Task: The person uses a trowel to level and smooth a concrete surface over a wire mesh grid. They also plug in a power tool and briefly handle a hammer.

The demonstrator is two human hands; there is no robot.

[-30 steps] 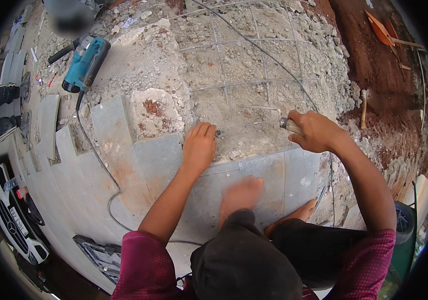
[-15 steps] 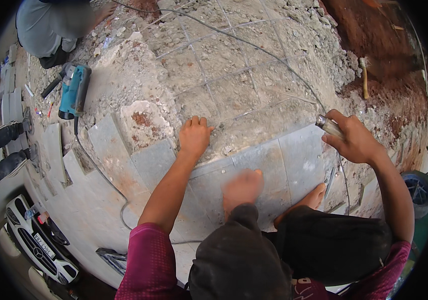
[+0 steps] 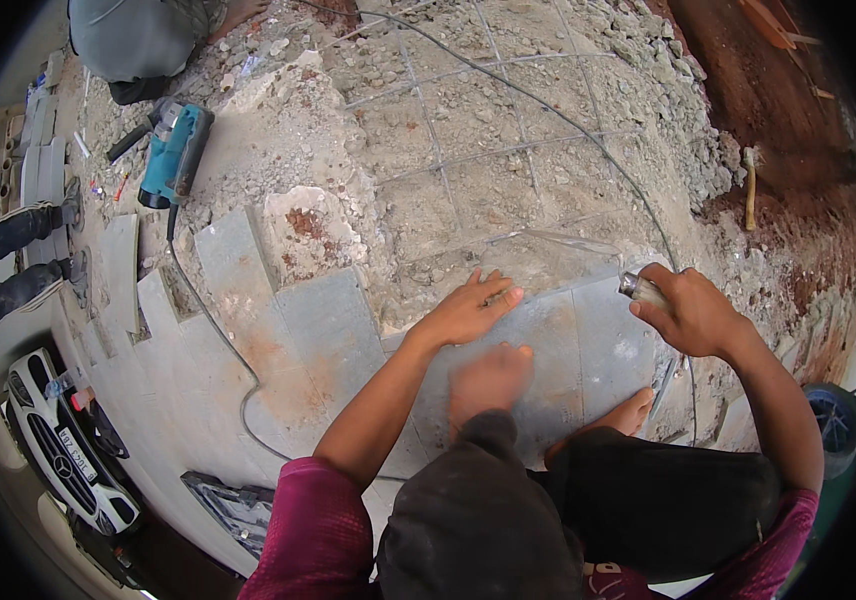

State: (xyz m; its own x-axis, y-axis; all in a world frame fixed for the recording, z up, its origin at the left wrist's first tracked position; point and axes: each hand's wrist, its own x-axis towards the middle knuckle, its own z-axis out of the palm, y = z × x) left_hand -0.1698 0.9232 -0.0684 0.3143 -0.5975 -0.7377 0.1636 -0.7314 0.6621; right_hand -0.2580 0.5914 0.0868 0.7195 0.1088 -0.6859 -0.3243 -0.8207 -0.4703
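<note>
My right hand (image 3: pixel 690 312) is closed round the pale handle of a trowel (image 3: pixel 645 290). A metal collar shows at the handle's front, and the thin blade, seen nearly edge-on, seems to reach left over the rubble. My left hand (image 3: pixel 466 312), fingers apart and thumb out, is at the far edge of the grey tiles (image 3: pixel 538 335), where they meet broken ground (image 3: pixel 428 270). Nothing shows in it; whether it touches the tile I cannot tell. My bare feet rest on the tiles between my arms.
A teal power tool (image 3: pixel 176 155) lies at the left, its cord trailing across the tiles. Metal bars (image 3: pixel 488 150) and a dark cable (image 3: pixel 548 105) cross the rubble. Another person (image 3: pixel 143 40) crouches far left. Red soil (image 3: pixel 758 90) and a wooden handle (image 3: pixel 750 190) are at the right.
My left hand has moved right along the tile edge, and its fingers have spread. My right hand, still holding the trowel, has come slightly nearer. The whole view has shifted a little.
</note>
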